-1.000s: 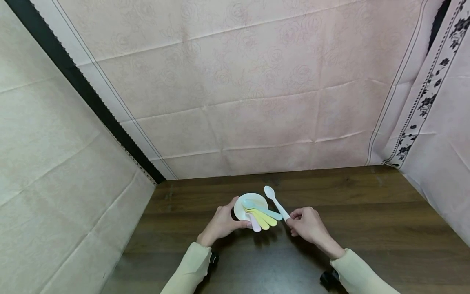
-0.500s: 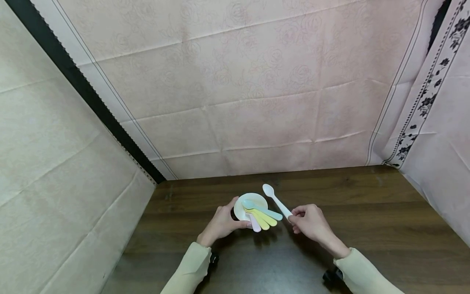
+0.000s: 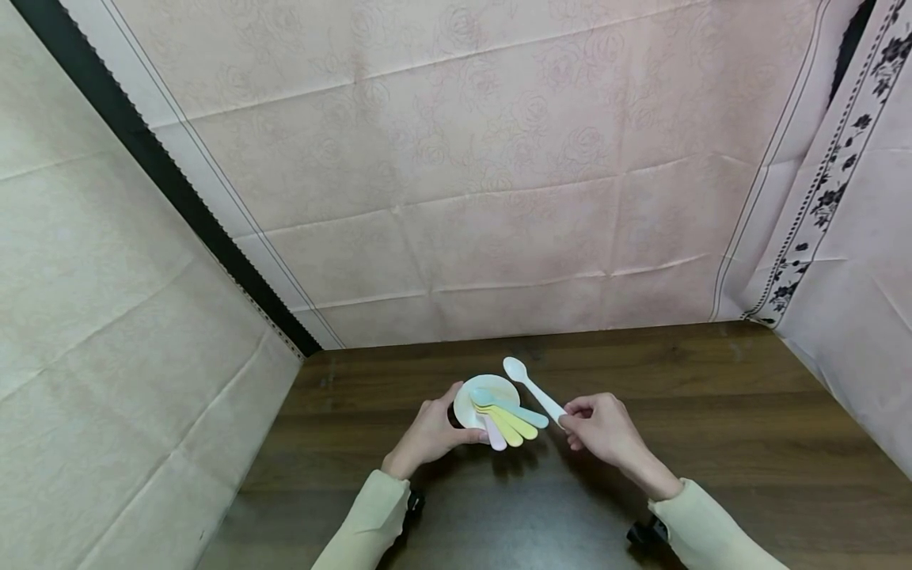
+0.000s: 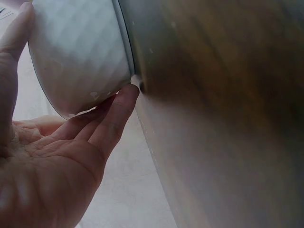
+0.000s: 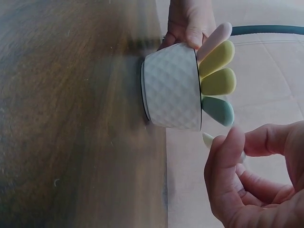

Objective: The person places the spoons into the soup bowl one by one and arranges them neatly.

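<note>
Right hand point(image 3: 602, 431) is pinching the white spoon point(image 3: 530, 388) by its handle end, and the bowl end is swinging left toward the bowl point(image 3: 466, 404) since a second ago. Left hand point(image 3: 431, 435) is gripping the bowl's side, steadying it on the surface point(image 3: 712, 412). Four spoons point(image 3: 509, 419) are already sitting in the bowl, handles fanned out; the white one is hovering just over the rim, looking like the last one in.

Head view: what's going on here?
A person sits at a dark wooden table. The left hand holds a white bowl standing on the table, with pastel spoons fanned out over its rim: blue, yellow, green, pink. The right hand pinches the handle end of a white spoon, whose scoop points up and away beside the bowl, not yet in it.
</note>
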Motion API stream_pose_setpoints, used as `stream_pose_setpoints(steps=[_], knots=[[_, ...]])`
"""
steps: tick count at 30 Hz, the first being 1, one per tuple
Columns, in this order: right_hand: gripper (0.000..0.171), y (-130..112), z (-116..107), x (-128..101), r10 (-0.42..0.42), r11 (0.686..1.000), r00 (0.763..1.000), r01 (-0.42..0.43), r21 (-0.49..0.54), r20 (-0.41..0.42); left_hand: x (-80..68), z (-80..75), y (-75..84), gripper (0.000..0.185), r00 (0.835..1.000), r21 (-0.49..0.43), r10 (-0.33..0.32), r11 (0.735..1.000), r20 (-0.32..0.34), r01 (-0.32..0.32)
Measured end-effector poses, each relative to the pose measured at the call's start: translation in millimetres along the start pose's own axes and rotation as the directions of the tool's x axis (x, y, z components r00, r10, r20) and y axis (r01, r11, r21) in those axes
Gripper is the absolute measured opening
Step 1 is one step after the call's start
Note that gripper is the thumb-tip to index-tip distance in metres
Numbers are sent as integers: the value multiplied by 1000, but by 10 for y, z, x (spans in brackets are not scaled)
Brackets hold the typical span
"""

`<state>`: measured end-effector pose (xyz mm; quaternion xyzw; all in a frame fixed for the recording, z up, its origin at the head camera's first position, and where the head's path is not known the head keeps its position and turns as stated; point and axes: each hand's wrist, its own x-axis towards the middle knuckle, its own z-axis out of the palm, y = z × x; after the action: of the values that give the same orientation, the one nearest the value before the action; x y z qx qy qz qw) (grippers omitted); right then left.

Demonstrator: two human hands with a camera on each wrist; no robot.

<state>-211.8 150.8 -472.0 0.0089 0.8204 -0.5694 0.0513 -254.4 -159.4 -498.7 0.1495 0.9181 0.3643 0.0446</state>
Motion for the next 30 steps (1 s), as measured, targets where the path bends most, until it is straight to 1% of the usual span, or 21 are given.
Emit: stream_pose_setpoints(steps=[5, 10, 12, 22, 30], knots=[[15, -6, -16, 4, -29, 999, 999, 29, 14, 16, 5, 4, -5, 109, 1000, 6, 0, 1000, -1, 0], [13, -22, -13, -7, -17, 1000, 1000, 16, 15, 25, -1, 11, -12, 108, 1000, 22, -5, 1000, -5, 5], [13, -28, -9, -7, -6, 1000, 1000, 6, 14, 26, -3, 13, -13, 108, 1000, 19, -4, 1000, -5, 4], [14, -51, 1, 41, -8, 1000, 999, 8, 12, 41, -10, 10, -15, 109, 1000, 5, -16, 1000, 3, 16], [17, -54, -5, 87, -58, 998, 995, 58, 8, 77, 1, 0, -16, 107, 1000, 8, 5, 1000, 5, -5]])
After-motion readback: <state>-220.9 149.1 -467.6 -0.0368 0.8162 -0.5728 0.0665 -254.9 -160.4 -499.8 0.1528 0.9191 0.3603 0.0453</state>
